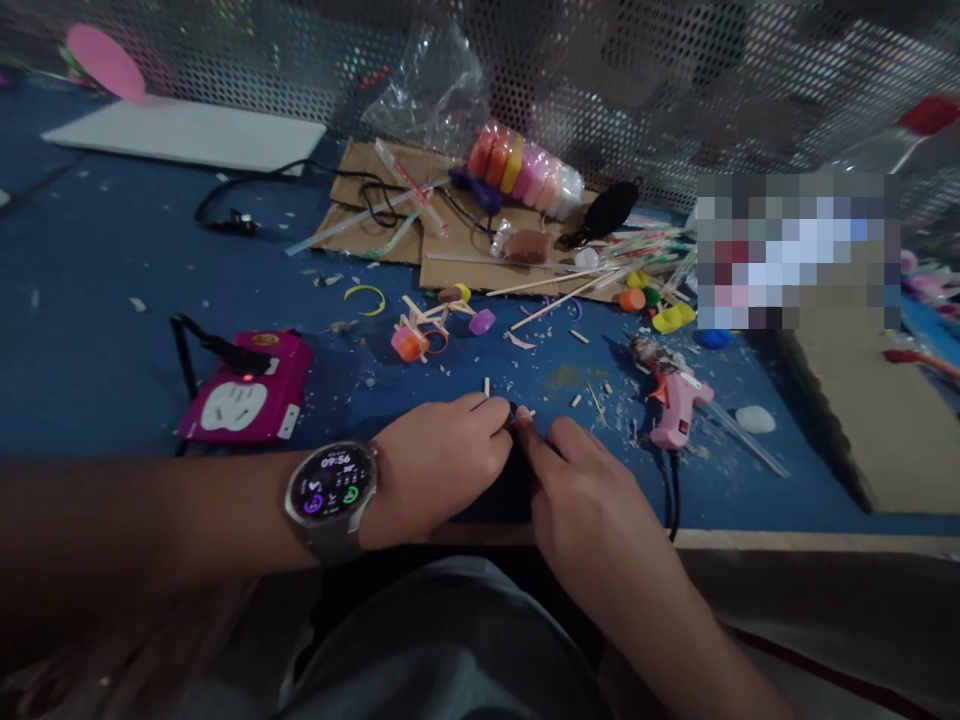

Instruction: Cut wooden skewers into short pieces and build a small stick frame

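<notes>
My left hand (439,465), with a round watch (331,490) on its wrist, rests at the near edge of the blue table (112,340), fingers curled into a pinch. My right hand (577,480) meets it fingertip to fingertip, also pinched. Between the fingertips a small pale stick piece (523,413) shows, with something dark under it that I cannot make out. A little model of sticks and bottle caps (420,330) stands behind the hands.
A pink glue gun (675,405) lies right of my hands, its cord running off the edge. A magenta power strip (247,395) sits at the left. Cardboard (390,200), coloured clay discs (525,170), sticks, caps and scraps litter the back. A brown box (847,410) stands right.
</notes>
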Action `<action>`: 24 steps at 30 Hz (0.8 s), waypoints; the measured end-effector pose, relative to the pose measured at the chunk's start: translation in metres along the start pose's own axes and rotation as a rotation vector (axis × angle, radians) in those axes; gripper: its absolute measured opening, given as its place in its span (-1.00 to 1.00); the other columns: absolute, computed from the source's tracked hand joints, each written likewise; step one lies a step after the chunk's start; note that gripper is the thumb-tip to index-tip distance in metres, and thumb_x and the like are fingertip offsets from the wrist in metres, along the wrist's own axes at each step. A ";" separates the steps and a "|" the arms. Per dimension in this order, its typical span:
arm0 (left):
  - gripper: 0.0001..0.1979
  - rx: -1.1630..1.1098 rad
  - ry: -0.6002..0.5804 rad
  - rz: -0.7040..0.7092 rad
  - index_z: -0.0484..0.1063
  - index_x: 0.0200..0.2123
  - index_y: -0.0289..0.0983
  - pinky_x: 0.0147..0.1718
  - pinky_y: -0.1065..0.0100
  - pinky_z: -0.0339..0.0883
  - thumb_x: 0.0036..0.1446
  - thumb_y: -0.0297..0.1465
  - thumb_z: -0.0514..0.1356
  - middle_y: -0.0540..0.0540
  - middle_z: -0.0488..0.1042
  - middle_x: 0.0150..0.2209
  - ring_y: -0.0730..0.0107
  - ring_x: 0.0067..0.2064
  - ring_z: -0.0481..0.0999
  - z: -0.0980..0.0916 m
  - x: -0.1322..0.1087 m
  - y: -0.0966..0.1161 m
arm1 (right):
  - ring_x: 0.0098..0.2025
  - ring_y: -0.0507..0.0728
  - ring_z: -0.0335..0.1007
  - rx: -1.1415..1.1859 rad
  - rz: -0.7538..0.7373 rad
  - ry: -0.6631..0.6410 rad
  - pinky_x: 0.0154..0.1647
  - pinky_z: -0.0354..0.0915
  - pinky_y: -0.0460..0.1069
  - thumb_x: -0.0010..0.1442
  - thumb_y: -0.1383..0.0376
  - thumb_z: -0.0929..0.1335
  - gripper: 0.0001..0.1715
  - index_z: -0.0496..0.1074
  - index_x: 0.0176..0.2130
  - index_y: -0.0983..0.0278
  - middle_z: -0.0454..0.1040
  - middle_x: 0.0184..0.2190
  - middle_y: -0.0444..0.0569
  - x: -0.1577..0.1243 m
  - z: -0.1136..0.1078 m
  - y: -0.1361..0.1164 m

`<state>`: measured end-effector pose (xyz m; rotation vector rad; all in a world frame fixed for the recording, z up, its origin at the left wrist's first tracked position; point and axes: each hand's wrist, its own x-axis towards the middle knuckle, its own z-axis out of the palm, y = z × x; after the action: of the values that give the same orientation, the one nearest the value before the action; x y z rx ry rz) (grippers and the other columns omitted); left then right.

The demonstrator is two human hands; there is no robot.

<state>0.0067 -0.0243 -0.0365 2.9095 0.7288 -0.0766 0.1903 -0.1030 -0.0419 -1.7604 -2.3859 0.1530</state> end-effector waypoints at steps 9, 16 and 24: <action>-0.83 0.085 0.029 0.003 0.56 -0.01 -0.40 -0.32 0.21 0.59 0.36 -0.57 0.24 -0.31 0.54 -0.02 0.01 -0.01 0.61 0.005 0.001 0.006 | -0.31 0.22 0.45 -0.009 -0.037 0.067 -0.27 0.59 0.17 0.43 0.53 0.19 -0.38 0.42 0.37 0.61 0.48 -0.26 0.15 -0.031 0.002 0.002; -0.73 0.062 0.026 0.051 0.54 -0.02 -0.40 -0.25 0.16 0.59 0.36 -0.30 0.34 -0.30 0.51 -0.03 0.01 -0.01 0.56 0.007 -0.001 -0.001 | -0.30 0.25 0.46 -0.032 -0.042 0.044 -0.23 0.61 0.20 0.40 0.55 0.21 -0.38 0.44 0.36 0.60 0.49 -0.24 0.17 -0.024 0.002 0.000; -0.77 0.048 0.039 0.040 0.54 -0.01 -0.43 -0.33 0.18 0.55 0.39 -0.37 0.30 -0.25 0.50 -0.11 0.02 -0.08 0.56 0.009 -0.001 0.000 | -0.23 0.26 0.46 -0.027 -0.024 0.015 -0.16 0.60 0.18 0.34 0.56 0.21 -0.32 0.43 0.37 0.56 0.51 -0.19 0.17 -0.011 0.005 0.001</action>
<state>0.0058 -0.0259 -0.0453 2.9776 0.6838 -0.0338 0.1938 -0.1128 -0.0478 -1.7376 -2.4081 0.1049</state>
